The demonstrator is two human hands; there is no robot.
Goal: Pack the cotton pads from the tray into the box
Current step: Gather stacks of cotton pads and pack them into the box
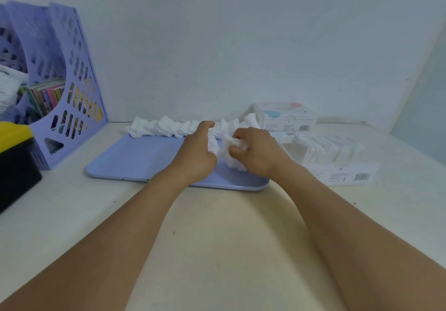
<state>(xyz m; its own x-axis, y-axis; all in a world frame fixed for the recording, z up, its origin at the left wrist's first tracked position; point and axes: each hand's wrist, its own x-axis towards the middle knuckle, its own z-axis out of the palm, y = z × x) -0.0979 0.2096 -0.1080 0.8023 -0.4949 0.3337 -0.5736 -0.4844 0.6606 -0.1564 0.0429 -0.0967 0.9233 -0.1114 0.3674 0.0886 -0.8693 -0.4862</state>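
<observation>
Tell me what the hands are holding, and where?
Both hands hold cotton pads over the tray. The left hand pinches a small bunch by its side; the right hand has its grip on the top of another bunch.

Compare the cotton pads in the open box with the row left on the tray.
The pads in the box stand packed in a neat file between its walls; the row on the tray sprawls loose and uneven along the far edge. The boxed pads sit right of the tray, untouched; both hands grip pads from the tray. All are white.
</observation>
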